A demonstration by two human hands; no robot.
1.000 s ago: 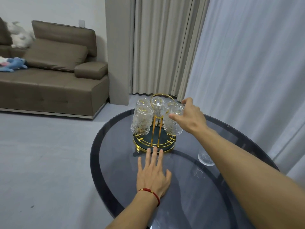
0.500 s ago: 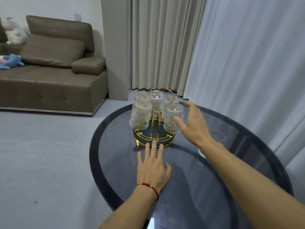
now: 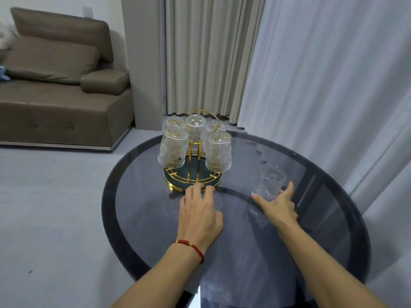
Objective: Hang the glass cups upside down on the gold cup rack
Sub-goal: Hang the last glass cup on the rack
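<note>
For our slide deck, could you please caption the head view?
Right hand reaches around the last upright glass cup while left hand steadies the gold cup rack.

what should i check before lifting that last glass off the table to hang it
1. Right hand around loose glass cup: not ok, thumb and fingers flank its base, grip not closed.
2. Cup upright on the glass table: ok.
3. Left hand steadying gold cup rack: ok, fingertips at its base rim.
4. Free peg on rack: cannot tell; five hung cups show.
5. Path to rack clear: ok.
</note>
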